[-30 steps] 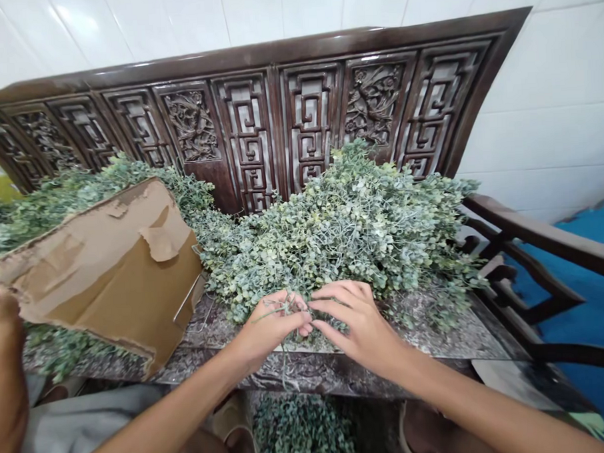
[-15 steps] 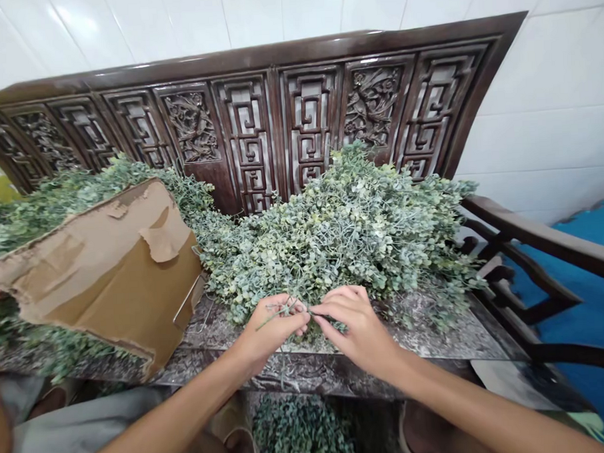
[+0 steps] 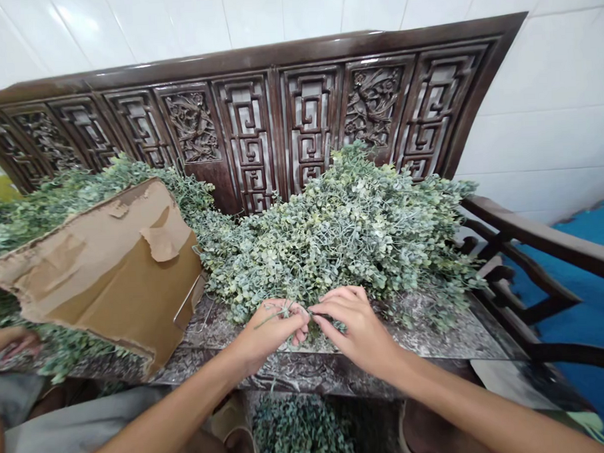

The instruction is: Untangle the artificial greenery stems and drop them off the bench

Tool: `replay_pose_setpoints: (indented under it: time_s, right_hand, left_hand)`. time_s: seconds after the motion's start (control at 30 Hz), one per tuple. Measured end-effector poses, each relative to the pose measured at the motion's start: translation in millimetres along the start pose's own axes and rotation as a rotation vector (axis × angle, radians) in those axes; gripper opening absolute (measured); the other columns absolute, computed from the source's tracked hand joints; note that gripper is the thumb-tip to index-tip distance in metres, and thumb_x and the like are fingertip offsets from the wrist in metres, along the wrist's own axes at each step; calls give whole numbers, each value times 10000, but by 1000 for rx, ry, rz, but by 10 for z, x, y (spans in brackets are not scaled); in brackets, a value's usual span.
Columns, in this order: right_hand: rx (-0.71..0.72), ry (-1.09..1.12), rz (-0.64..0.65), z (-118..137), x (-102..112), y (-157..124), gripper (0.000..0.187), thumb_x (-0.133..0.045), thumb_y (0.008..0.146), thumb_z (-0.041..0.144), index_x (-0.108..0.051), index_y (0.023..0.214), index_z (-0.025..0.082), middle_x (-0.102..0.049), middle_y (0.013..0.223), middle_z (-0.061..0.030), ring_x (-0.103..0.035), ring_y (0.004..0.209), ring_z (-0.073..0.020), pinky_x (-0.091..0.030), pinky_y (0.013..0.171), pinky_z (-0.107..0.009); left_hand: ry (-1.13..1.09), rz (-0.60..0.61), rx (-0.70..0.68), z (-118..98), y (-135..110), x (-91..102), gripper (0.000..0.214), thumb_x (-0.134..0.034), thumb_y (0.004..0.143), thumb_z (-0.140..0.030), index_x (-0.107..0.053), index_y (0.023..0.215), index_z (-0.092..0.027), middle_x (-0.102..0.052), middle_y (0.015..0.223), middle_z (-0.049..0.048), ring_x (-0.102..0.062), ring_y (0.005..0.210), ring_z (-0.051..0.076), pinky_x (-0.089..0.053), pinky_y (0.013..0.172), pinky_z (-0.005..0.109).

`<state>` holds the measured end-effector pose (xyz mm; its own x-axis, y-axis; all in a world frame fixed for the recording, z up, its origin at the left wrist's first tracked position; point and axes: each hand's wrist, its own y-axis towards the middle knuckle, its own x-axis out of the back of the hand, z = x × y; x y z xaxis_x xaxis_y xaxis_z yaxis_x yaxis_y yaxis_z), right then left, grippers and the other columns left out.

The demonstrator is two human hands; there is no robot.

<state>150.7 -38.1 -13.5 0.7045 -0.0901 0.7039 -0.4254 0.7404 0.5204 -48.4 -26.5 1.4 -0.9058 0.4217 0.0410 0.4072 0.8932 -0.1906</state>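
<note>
My left hand (image 3: 276,328) is closed around a thin green plant stem (image 3: 267,321), which sticks out past the thumb toward the left. Close beside it, my right hand (image 3: 354,328) pinches with thumb and forefinger at the other end of the small sprig; the exact piece between those fingertips is too small to make out clearly. Both hands hover over the front of the stone-topped seat (image 3: 318,369). Just behind them lies a big heap of grey-green leafy sprigs (image 3: 333,245), apparently artificial.
A torn cardboard sheet (image 3: 114,281) stands tilted at left, with a bent metal wire (image 3: 189,299) by its edge. A co-worker's hand (image 3: 11,343) is at far left. Behind rises a carved wooden backrest (image 3: 271,107); an armrest (image 3: 542,233) bounds the right. More foliage (image 3: 303,430) lies below.
My hands stay almost in place, with only slight finger movement on the stem. At far left, a co-worker's hand has come into view below the cardboard.
</note>
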Motion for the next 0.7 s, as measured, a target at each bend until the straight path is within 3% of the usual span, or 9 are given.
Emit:
replay_pose_setpoints:
  time_s: [0.27,0.37,0.57,0.7]
  right_hand:
    - [-72,53,72,-27,22,0,146,-617,927,192,-704,1039,227,-749,958,-49,-647,942,-220,-402,878,-406]
    - [-151,150,111,-61,33,12,192,-637,901,181,-703,1071,242,-739,961,-36,-646,947,-217,-430,896,-412]
    - [-266,374,169,-116,77,43,151,-588,913,161,-728,939,210,-729,982,-52,-648,964,-199,-497,878,-361]
    - [-286,356,163,-120,62,26,155,-646,884,185,-704,1026,210,-736,898,-35,-647,927,-210,-497,865,-380]
  left_hand:
    - [-35,-39,74,-45,-4,-19,137,-581,743,-249,-614,631,-177,-600,648,-3,-540,616,132,-412,602,245]
    - [-21,-74,102,-59,-2,-10,118,-564,727,-250,-616,649,-180,-610,667,-3,-529,605,130,-385,566,238]
    - [-11,-86,108,-47,14,13,117,-549,724,-239,-629,666,-177,-618,691,1,-536,625,132,-373,560,238]
    - [0,-66,93,-23,24,-5,110,-548,699,-206,-629,629,-184,-595,669,-8,-521,615,129,-392,580,244]
